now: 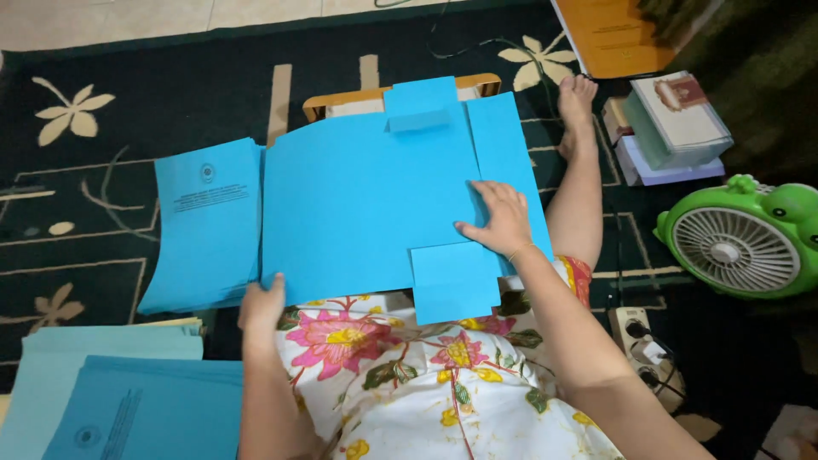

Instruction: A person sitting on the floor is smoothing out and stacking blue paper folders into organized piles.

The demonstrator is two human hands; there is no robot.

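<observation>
A large blue paper folder (366, 204) lies unfolded with its flaps out on a small wooden lap table (341, 102) over my lap. My right hand (498, 217) presses flat on the folder's right side, next to the right flap. My left hand (260, 307) grips the folder's lower left edge. The folder's printed cover panel (204, 226) hangs off to the left. A small blue flap (452, 281) sticks out at the bottom, another at the top.
A stack of blue folders (128, 400) lies at the lower left on the dark floral carpet (128, 102). A green fan (741, 243), a power strip (643, 341), stacked booklets (673, 128) and an orange folder (613, 34) sit to the right. My bare foot (578, 102) stretches forward.
</observation>
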